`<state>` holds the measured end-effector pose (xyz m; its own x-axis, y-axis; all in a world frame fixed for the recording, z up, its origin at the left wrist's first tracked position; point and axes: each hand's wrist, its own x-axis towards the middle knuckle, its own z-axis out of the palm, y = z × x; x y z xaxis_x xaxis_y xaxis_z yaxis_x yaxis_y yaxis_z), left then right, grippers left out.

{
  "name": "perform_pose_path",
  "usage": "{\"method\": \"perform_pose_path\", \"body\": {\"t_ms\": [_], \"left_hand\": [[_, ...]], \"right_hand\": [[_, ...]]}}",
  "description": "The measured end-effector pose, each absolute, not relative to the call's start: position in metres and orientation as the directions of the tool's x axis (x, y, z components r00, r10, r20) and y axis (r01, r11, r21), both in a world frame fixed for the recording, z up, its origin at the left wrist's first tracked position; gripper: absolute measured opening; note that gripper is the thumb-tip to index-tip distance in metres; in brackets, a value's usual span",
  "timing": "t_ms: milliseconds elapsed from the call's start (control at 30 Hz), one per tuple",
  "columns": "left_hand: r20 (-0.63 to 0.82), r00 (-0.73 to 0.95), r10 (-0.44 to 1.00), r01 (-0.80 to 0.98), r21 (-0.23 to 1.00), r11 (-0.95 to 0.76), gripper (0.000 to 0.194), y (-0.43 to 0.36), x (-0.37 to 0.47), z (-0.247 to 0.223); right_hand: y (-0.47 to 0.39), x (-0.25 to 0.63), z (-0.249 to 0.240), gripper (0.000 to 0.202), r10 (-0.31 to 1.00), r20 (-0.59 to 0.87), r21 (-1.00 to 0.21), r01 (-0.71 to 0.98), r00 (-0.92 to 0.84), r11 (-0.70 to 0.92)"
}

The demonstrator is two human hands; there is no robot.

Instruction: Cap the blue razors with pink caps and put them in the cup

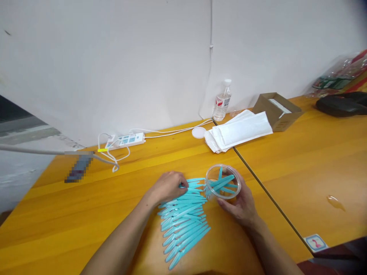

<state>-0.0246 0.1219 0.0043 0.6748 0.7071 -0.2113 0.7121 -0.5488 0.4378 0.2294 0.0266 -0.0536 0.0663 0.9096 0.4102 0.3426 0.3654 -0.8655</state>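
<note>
Slim turquoise plastic sticks point(186, 225), shaped like eyebrow razors with a wider, clearer end, lie side by side in a long fanned row on the table. Over the far end of this row is my left hand point(170, 187), its fingers curled and closed with turquoise showing between thumb and fingers. My right hand point(243, 202) is wrapped round a clear round plastic jar point(210, 194), tilted so its open mouth faces me. Several turquoise sticks point(223, 183) lie crosswise inside the jar. The jar stands just right of the row's far end.
Behind the jar are a white round lid point(198, 132), white padded envelopes point(243, 130), a water bottle point(222, 101) and an open cardboard box point(279, 110). A power strip point(126, 140) with cables lies along the wall. A seam crosses the wooden table point(86, 214) right of the jar.
</note>
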Motion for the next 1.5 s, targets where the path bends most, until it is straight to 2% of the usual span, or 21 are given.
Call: {"method": "perform_pose_path", "body": {"t_ms": [67, 167, 233, 300, 367, 467, 533, 633, 767, 867, 967, 1033, 1067, 1133, 1200, 1267, 1333, 1400, 1500], "left_hand": [[-0.182, 0.680, 0.710, 0.688, 0.493, -0.532, 0.015, 0.121, -0.028, 0.008], [-0.058, 0.607, 0.792, 0.619, 0.659, -0.427, 0.011, 0.118, -0.035, 0.026], [0.084, 0.451, 0.888, 0.494, 0.805, -0.328, 0.012, 0.109, -0.033, 0.045], [0.224, 0.253, 0.941, 0.295, 0.909, -0.296, 0.013, 0.095, -0.019, 0.063], [0.329, 0.171, 0.929, 0.121, 0.929, -0.351, 0.013, 0.081, 0.004, 0.077], [0.421, 0.319, 0.849, 0.067, 0.884, -0.463, 0.010, 0.074, 0.032, 0.083], [0.402, 0.487, 0.776, 0.136, 0.842, -0.522, 0.010, 0.081, 0.035, 0.079], [0.305, 0.608, 0.733, 0.290, 0.773, -0.564, 0.010, 0.102, 0.011, 0.066], [0.040, 0.753, 0.657, 0.521, 0.573, -0.632, 0.014, 0.126, -0.033, 0.040], [-0.100, 0.799, 0.593, 0.572, 0.431, -0.698, 0.024, 0.129, -0.043, 0.021], [-0.099, 0.784, 0.613, 0.602, 0.364, -0.711, 0.021, 0.127, -0.040, 0.015], [-0.040, 0.760, 0.649, 0.612, 0.382, -0.693, 0.017, 0.124, -0.038, 0.023], [0.024, 0.727, 0.686, 0.612, 0.430, -0.664, 0.015, 0.121, -0.037, 0.031], [0.193, 0.583, 0.789, 0.553, 0.618, -0.560, 0.011, 0.113, -0.030, 0.051], [0.308, 0.363, 0.879, 0.370, 0.818, -0.440, 0.014, 0.102, -0.014, 0.072], [0.320, 0.290, 0.902, 0.187, 0.905, -0.381, 0.020, 0.091, 0.006, 0.087], [0.308, 0.409, 0.859, 0.171, 0.899, -0.404, 0.018, 0.085, 0.023, 0.093], [0.271, 0.561, 0.782, 0.247, 0.847, -0.471, 0.018, 0.088, 0.028, 0.091], [0.195, 0.610, 0.768, 0.364, 0.791, -0.491, 0.030, 0.105, 0.013, 0.075]], "right_hand": [[0.027, 0.229, -0.054, 0.082, 0.909, 0.411, -0.867, 0.337, 0.067, 0.367], [0.027, 0.229, -0.054, 0.081, 0.908, 0.414, -0.870, 0.325, 0.071, 0.371], [0.027, 0.229, -0.055, 0.080, 0.911, 0.406, -0.878, 0.307, 0.072, 0.367], [0.027, 0.229, -0.056, 0.080, 0.915, 0.398, -0.884, 0.295, 0.072, 0.362], [0.028, 0.229, -0.056, 0.081, 0.910, 0.407, -0.880, 0.300, 0.076, 0.369], [0.028, 0.230, -0.056, 0.081, 0.904, 0.421, -0.872, 0.304, 0.070, 0.383], [0.028, 0.230, -0.056, 0.081, 0.906, 0.418, -0.872, 0.311, 0.066, 0.379], [0.027, 0.230, -0.056, 0.082, 0.906, 0.419, -0.862, 0.342, 0.066, 0.373], [0.027, 0.230, -0.056, 0.081, 0.903, 0.425, -0.857, 0.351, 0.064, 0.378], [0.028, 0.230, -0.055, 0.079, 0.900, 0.431, -0.853, 0.357, 0.071, 0.381], [0.028, 0.230, -0.054, 0.078, 0.898, 0.434, -0.850, 0.365, 0.077, 0.379], [0.029, 0.229, -0.055, 0.079, 0.897, 0.434, -0.853, 0.357, 0.080, 0.381], [0.029, 0.229, -0.055, 0.079, 0.898, 0.433, -0.855, 0.352, 0.080, 0.381], [0.029, 0.229, -0.056, 0.080, 0.900, 0.428, -0.860, 0.342, 0.080, 0.379], [0.029, 0.229, -0.056, 0.081, 0.900, 0.427, -0.861, 0.340, 0.084, 0.377], [0.029, 0.229, -0.056, 0.080, 0.901, 0.426, -0.866, 0.327, 0.087, 0.378], [0.029, 0.229, -0.056, 0.080, 0.901, 0.426, -0.872, 0.302, 0.079, 0.386], [0.029, 0.229, -0.055, 0.080, 0.903, 0.425, -0.874, 0.290, 0.071, 0.389], [0.029, 0.229, -0.054, 0.080, 0.896, 0.439, -0.859, 0.328, 0.071, 0.394]]}}
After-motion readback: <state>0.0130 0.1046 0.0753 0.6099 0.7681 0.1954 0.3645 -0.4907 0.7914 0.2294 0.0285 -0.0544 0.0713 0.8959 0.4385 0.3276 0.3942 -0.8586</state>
